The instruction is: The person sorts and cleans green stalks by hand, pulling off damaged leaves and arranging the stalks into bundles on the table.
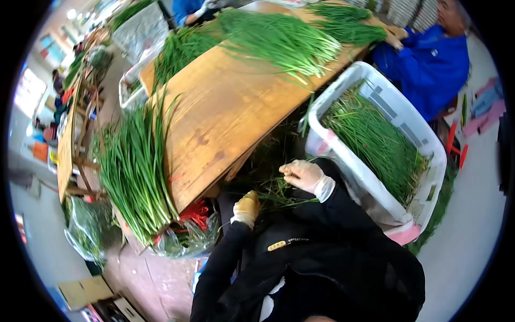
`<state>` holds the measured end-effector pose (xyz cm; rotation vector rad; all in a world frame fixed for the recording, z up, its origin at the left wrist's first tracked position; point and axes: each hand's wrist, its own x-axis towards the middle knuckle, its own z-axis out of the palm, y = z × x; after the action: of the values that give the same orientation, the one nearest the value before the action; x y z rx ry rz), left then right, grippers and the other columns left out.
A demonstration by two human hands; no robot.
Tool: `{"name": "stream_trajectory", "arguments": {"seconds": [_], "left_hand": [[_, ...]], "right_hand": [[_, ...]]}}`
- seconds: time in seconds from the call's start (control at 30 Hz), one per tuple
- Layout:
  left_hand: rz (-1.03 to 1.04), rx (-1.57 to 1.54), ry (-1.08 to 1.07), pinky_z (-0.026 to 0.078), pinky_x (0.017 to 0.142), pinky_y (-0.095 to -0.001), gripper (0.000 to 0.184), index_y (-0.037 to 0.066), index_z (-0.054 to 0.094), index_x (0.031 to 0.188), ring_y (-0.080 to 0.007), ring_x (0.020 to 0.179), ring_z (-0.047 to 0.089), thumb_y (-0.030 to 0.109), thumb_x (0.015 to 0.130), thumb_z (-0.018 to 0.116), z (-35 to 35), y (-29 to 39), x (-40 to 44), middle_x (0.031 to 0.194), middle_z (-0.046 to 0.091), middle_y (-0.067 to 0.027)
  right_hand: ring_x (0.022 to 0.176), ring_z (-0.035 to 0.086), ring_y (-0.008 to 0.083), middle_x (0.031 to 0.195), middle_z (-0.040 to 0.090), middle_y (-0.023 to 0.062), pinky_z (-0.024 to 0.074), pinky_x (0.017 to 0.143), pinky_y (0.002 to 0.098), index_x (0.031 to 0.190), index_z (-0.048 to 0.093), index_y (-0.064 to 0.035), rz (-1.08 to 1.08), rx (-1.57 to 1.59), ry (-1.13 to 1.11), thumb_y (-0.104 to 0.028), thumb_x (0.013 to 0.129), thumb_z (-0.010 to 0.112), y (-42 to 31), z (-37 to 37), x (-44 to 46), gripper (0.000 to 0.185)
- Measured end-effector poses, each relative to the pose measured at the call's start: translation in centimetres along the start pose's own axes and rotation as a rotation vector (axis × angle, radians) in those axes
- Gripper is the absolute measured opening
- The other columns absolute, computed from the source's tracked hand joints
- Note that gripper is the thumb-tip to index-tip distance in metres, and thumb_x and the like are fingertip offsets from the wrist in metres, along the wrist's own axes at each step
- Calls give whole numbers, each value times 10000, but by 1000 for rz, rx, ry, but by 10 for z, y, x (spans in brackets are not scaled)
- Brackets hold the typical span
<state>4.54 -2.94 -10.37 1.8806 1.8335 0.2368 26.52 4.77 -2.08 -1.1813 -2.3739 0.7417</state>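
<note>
My left hand (247, 208), in a pale yellowish glove, is closed over my lap, beside loose green chive strands (274, 192). What it grips, if anything, I cannot make out. To its right, my right hand (304, 176) wears a whitish glove. Its fingers are bent and close together above the same strands, pointing left, and the fingertips' contents are hidden. A large bunch of chives (137, 172) lies over the table's near left corner. Another spread of chives (287, 43) covers the far part of the wooden table (209, 123).
Right of my hands stands a white plastic crate (343, 142) with chives (375, 142) inside. A person in blue (429, 70) sits beyond it, hands at more chives (348, 27). Red ties (197, 213) and a clear plastic bag (188, 241) are below the table corner.
</note>
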Motion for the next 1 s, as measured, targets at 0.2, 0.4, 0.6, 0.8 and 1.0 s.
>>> {"name": "stream_trajectory", "arguments": {"seconds": [0.2, 0.4, 0.6, 0.8, 1.0], "left_hand": [[-84, 391, -339, 421, 844, -361, 841, 71, 320, 1264, -304, 1034, 499, 280, 575, 753, -29, 62, 11, 1210, 448, -155], [170, -88, -586, 369, 912, -346, 394, 78, 581, 1055, -314, 1092, 450, 291, 729, 636, -8, 41, 38, 1252, 404, -187], [224, -1174, -411, 334, 947, -295, 545, 6, 313, 1285, -195, 1135, 414, 158, 826, 566, -66, 102, 56, 1268, 398, -136], [4, -1301, -160, 369, 901, -263, 522, 11, 392, 1231, -166, 1080, 473, 258, 811, 580, -118, 88, 59, 1210, 473, -118], [-90, -1459, -57, 429, 825, -245, 431, 3, 426, 1193, -179, 982, 542, 195, 830, 557, -142, 50, 57, 1167, 510, -132]], "right_hand": [[768, 576, 225, 815, 596, 52, 466, 676, 309, 933, 591, -89, 6, 108, 130, -206, 769, 577, 35, -11, -46, 202], [861, 581, 193, 987, 604, 77, 458, 752, 287, 1064, 559, -95, 23, 198, 229, -252, 801, 569, 44, -84, -17, 307], [945, 543, 323, 1031, 558, 206, 429, 823, 365, 1128, 479, -6, 184, -102, 604, -580, 790, 426, 121, -167, 123, 668], [1106, 458, 292, 1184, 476, 195, 334, 944, 367, 1169, 457, 16, 634, -272, 37, -817, 590, 367, 127, -192, 210, 1017], [1161, 391, 324, 1282, 366, 208, 306, 949, 436, 1361, 54, -38, 664, -551, -83, -727, 506, 604, 95, -154, 243, 1228]]}}
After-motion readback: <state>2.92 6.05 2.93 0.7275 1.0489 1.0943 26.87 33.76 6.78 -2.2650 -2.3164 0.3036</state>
